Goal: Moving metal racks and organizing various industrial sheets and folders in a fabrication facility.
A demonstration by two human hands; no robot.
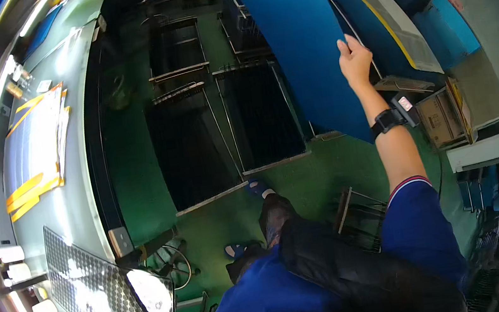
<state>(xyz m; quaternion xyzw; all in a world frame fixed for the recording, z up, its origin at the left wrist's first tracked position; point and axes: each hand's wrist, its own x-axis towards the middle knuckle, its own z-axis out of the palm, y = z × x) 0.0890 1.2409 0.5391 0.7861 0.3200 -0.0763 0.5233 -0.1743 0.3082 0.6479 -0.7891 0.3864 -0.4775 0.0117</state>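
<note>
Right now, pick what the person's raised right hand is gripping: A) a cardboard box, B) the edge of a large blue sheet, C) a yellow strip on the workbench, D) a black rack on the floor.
B: the right hand grips the edge of the large blue sheet, raised above the black racks on the green floor.

This is a factory workshop. The floor point(137, 172) is painted green, and dark flat panels point(260, 116) stand in metal racks point(177, 48) on it. A long counter point(86, 198) carries a gridded panel point(99, 292) and sheets with yellow strips point(38, 147). Large blue boards point(303, 40) lean nearby.
</note>
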